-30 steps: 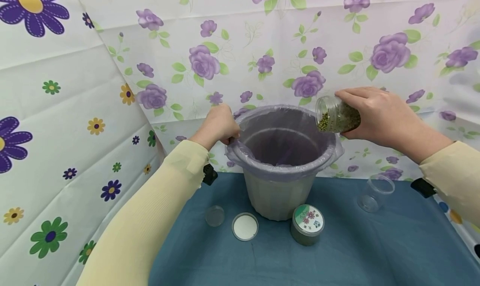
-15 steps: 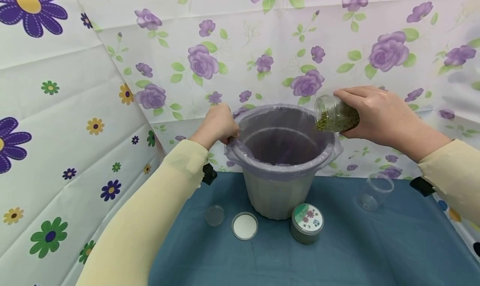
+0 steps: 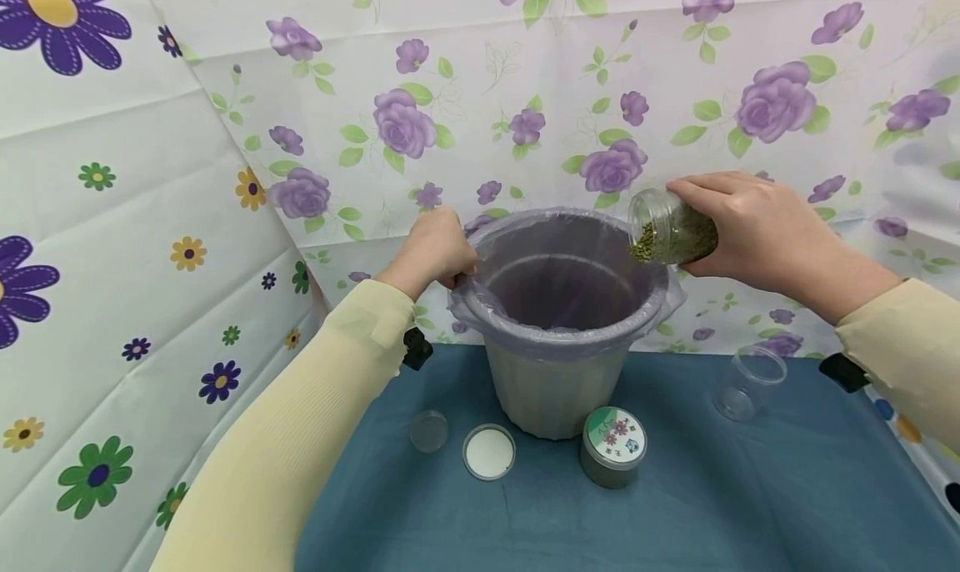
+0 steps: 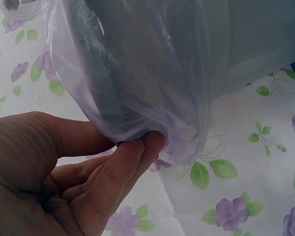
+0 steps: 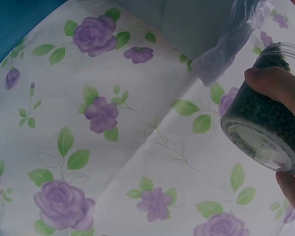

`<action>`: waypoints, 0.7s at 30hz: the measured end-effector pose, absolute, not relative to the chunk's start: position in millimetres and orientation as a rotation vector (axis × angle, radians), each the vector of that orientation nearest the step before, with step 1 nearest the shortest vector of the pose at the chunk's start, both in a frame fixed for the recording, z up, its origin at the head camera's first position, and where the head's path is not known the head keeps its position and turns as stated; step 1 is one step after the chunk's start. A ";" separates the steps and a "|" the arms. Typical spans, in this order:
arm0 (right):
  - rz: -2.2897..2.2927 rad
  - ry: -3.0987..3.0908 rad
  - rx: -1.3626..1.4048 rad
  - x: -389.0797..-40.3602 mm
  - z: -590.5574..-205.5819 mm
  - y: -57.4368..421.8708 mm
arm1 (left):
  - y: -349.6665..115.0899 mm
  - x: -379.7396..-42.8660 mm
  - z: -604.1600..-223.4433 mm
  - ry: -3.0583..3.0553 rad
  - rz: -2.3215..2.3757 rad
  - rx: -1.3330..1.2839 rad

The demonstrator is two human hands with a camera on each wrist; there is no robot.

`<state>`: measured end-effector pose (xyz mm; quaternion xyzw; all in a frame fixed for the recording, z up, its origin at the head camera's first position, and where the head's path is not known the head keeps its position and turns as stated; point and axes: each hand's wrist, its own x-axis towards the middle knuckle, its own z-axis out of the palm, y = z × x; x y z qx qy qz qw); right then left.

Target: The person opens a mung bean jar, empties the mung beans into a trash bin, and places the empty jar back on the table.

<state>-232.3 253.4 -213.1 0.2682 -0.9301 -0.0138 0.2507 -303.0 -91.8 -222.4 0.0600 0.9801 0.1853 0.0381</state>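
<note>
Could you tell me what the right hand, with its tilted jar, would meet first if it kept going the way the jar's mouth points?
Probably the bag-lined bin: its right rim lies just beyond the jar in the right hand, though depth is unclear.

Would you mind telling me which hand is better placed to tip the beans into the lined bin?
The right hand: it holds the open jar tilted with its mouth over the bin. The left hand is busy pinching the liner at the rim.

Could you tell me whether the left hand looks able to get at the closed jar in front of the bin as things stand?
Probably not yet: the left hand grips the bag-lined bin's rim. Once released, the closed jar stands unobstructed.
</note>
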 end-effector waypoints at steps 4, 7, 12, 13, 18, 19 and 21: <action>-0.047 -2.539 0.723 -232.0 -213.0 253.4 | -91.7 -302.4 -222.0 3.013 0.565 0.187; -0.047 -2.528 0.729 -231.9 -212.9 253.7 | -91.4 -302.4 -222.0 3.016 0.573 0.189; -0.040 -2.507 0.742 -232.1 -212.7 253.8 | -91.3 -302.7 -222.0 3.014 0.588 0.176; -0.040 -2.505 0.743 -232.2 -212.8 253.7 | -91.3 -302.7 -222.0 3.014 0.586 0.172; -0.047 -2.498 0.750 -232.7 -213.0 253.3 | -91.8 -301.8 -222.2 3.012 0.590 0.166; -0.049 -2.493 0.754 -232.8 -213.0 253.3 | -91.8 -301.6 -222.3 3.012 0.592 0.166; -0.052 -2.483 0.762 -233.1 -213.1 253.2 | -91.6 -301.5 -222.5 3.014 0.593 0.165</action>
